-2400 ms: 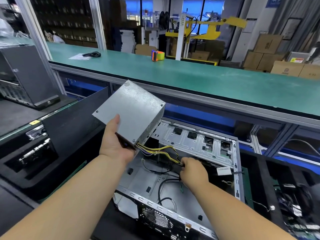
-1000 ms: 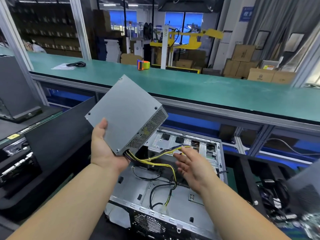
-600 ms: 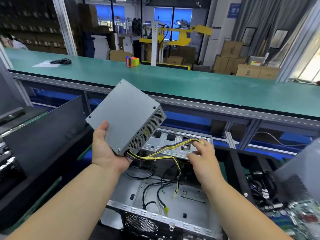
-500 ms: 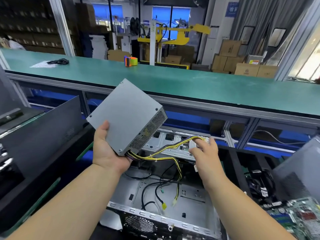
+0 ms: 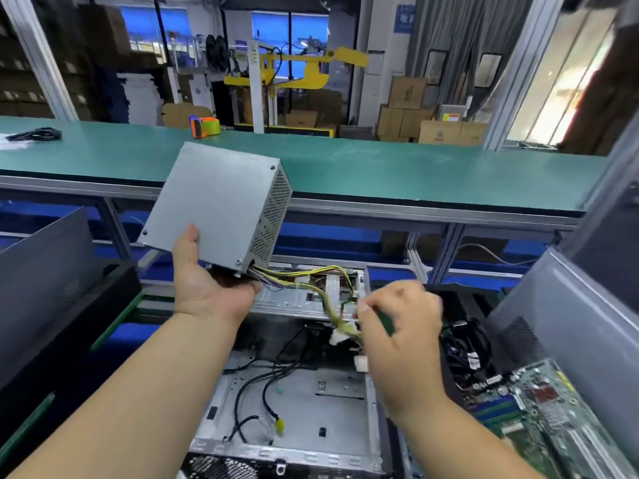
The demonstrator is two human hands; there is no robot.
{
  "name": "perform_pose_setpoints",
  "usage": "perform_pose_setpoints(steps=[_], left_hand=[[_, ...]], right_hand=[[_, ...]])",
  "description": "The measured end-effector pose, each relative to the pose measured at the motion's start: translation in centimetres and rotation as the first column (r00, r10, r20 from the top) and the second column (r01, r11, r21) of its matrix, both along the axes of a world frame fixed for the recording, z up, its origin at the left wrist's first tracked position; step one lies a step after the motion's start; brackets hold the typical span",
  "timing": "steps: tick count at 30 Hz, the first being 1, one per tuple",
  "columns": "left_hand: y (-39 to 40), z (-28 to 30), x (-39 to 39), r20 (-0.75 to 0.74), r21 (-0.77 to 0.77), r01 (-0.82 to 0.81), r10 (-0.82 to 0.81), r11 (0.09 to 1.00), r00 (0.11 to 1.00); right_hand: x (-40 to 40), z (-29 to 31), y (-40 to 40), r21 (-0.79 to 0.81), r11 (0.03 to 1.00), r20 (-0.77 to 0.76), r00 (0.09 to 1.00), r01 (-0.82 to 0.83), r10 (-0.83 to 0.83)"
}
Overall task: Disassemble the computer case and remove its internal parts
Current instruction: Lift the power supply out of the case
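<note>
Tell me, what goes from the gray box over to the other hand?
A bundle of yellow wires runs from the gray box, held by the left hand, to the right hand, seen in the head view.

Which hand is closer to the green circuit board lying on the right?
The right hand. It pinches the yellow cable bundle just left of the green circuit board. The left hand grips the grey metal power supply box, farther left.

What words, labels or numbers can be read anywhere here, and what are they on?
None can be read for certain.
Blue wall sign: white characters, too blurred.
Yellow and red sticker on a grey box: print too small.
Brown cardboard boxes: round marks, unreadable.
White tags on the black cable bundle: too small.
Green circuit board: markings blurred.
Grey metal power supply box: no label on the faces shown.
</note>
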State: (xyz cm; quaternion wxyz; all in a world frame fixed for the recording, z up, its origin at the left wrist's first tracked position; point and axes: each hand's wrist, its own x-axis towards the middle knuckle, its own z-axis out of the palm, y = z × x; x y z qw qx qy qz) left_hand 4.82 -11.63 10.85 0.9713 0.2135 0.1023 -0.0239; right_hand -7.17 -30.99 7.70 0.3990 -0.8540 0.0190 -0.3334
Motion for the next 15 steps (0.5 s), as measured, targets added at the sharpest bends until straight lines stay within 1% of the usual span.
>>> perform_pose_setpoints(steps=[1, 2, 3, 4, 5, 6, 7, 9, 11, 12, 13, 14, 15], left_hand=[[-0.8, 0.0, 0.0, 0.003, -0.004, 0.014, -0.014, 1.000, 1.000], [-1.7, 0.0, -0.1, 0.011, -0.011, 0.037, -0.037, 0.999, 0.999], [-2.6, 0.0, -0.2, 0.016, -0.011, 0.062, -0.062, 0.998, 0.998], [-3.5, 0.0, -0.4, 0.017, -0.003, 0.083, -0.082, 0.997, 0.996], [-4.5, 0.0, -0.6, 0.016, 0.009, 0.098, -0.098, 0.995, 0.995], [-5.4, -0.1, -0.8, 0.017, 0.021, 0.112, -0.112, 0.994, 0.994], [-6.2, -0.3, -1.1, 0.020, 0.035, 0.128, -0.129, 0.991, 0.991], [-7.8, -0.7, -1.6, 0.043, 0.063, 0.179, -0.181, 0.982, 0.982], [-9.1, -1.1, -1.9, 0.039, 0.080, 0.222, -0.226, 0.972, 0.973], [-9.7, -1.2, -2.0, 0.028, 0.096, 0.235, -0.238, 0.967, 0.971], [-10.2, -1.3, -2.2, 0.019, 0.119, 0.247, -0.251, 0.962, 0.968], [-10.8, -1.4, -2.3, 0.015, 0.149, 0.263, -0.268, 0.953, 0.963], [-11.5, -1.6, -2.6, 0.020, 0.177, 0.284, -0.292, 0.942, 0.956]], right_hand=[[-0.1, -0.2, -0.3, 0.013, 0.995, -0.049, 0.994, -0.096, 0.096], [0.0, -0.2, -0.5, 0.111, 0.975, -0.164, 0.964, -0.191, 0.208], [0.2, 0.0, -0.9, 0.255, 0.937, -0.296, 0.904, -0.238, 0.310], [0.7, 0.2, -1.5, 0.405, 0.887, -0.409, 0.824, -0.221, 0.392], [1.1, 0.2, -2.3, 0.545, 0.819, -0.464, 0.749, -0.179, 0.472], [1.6, 0.1, -3.2, 0.667, 0.733, -0.453, 0.705, -0.137, 0.545], [2.0, 0.1, -4.1, 0.765, 0.637, -0.402, 0.702, -0.095, 0.588], [2.6, 0.3, -6.2, 0.904, 0.428, -0.267, 0.755, -0.021, 0.600], [3.0, 0.9, -8.4, 0.978, 0.209, -0.138, 0.821, 0.024, 0.554], [3.2, 1.3, -9.6, 0.992, 0.118, -0.094, 0.852, 0.038, 0.515], [3.3, 1.8, -10.9, 0.997, 0.055, -0.065, 0.872, 0.044, 0.484], [3.4, 2.5, -12.2, 0.999, 0.028, -0.051, 0.877, 0.043, 0.478], [3.4, 3.1, -13.4, 0.999, 0.032, -0.049, 0.865, 0.039, 0.499]])
